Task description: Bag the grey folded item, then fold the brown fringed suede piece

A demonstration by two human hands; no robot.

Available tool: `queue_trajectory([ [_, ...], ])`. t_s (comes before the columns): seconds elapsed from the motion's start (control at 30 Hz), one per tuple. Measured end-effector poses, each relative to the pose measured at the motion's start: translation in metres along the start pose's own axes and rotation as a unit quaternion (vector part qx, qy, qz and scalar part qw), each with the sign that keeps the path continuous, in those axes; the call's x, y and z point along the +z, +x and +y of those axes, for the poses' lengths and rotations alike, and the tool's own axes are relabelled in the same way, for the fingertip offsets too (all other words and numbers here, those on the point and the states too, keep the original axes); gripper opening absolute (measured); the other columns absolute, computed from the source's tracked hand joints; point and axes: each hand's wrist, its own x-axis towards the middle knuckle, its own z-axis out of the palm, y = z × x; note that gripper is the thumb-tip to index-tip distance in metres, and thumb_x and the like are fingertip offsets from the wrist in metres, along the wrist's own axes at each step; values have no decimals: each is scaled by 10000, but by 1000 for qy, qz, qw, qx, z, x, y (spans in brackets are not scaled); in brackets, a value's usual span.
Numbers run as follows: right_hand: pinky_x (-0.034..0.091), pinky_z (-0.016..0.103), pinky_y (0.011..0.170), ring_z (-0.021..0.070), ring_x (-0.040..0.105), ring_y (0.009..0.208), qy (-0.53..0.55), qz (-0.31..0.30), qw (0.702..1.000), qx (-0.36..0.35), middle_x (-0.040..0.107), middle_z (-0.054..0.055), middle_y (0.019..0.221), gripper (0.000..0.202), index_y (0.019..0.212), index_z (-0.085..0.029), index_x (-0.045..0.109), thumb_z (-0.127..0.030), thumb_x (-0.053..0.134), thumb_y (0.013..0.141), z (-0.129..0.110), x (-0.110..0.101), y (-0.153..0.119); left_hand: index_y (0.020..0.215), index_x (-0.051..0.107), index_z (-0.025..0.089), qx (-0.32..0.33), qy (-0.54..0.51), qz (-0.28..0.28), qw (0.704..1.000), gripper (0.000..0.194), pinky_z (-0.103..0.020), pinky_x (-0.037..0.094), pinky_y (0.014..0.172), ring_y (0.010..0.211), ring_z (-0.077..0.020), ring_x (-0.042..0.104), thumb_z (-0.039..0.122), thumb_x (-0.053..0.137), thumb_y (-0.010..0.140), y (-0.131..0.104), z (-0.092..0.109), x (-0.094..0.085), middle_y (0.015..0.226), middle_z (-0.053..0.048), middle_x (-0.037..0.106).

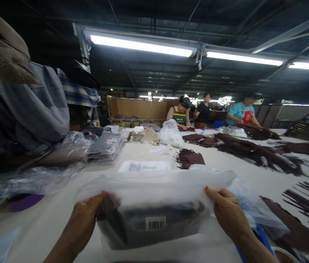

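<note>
A clear plastic bag point(154, 190) lies in front of me on the white table point(44, 226), with a dark folded garment point(132, 226) and a barcode label point(155, 223) inside it. My left hand point(84, 223) grips the bag's left side at the garment's edge. My right hand point(225, 210) holds the bag's right side, thumb on top. The bag's open flap points away from me.
Bagged dark garments point(106, 146) are stacked at the left, with loose plastic point(25, 180) nearer. Brown fringed scarves point(253, 151) spread across the right. A printed sheet point(143, 166) lies beyond the bag. Three people point(181, 115) work at the far end. Clothes point(28, 106) hang at left.
</note>
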Motion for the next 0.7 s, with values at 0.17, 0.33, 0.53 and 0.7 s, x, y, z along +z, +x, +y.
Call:
queue_trajectory([
  [0.17, 494, 196, 522, 107, 581, 529, -29, -8, 999, 31, 671, 5, 588, 318, 658, -153, 673, -345, 846, 472, 12, -13, -5, 728, 631, 97, -112, -157, -9, 981, 527, -265, 537, 565, 598, -209, 631, 509, 798, 444, -10, 29, 14, 671, -103, 675],
  [0.33, 471, 154, 476, 78, 549, 492, -39, 2, 996, 75, 627, -32, 532, 353, 626, -154, 658, -360, 859, 422, 29, -17, -2, 710, 523, 157, -43, -139, 46, 988, 450, -260, 499, 445, 448, -163, 557, 483, 772, 524, -8, 5, 22, 515, -2, 597],
  [0.53, 510, 104, 565, 92, 605, 610, -37, 96, 986, 134, 702, -5, 670, 458, 661, -171, 706, -347, 876, 274, 36, -19, 2, 934, 542, 191, 105, -42, 161, 980, 496, -251, 519, 559, 641, -168, 604, 455, 761, 576, -14, -5, 28, 767, -2, 635],
  [0.7, 500, 92, 506, 99, 603, 581, -91, 130, 982, 106, 703, 3, 673, 479, 635, -182, 715, -426, 847, 245, 35, -21, 1, 988, 579, 208, 245, 57, 221, 942, 337, -240, 492, 661, 665, -145, 592, 454, 593, 759, -19, 7, 28, 883, -12, 640],
])
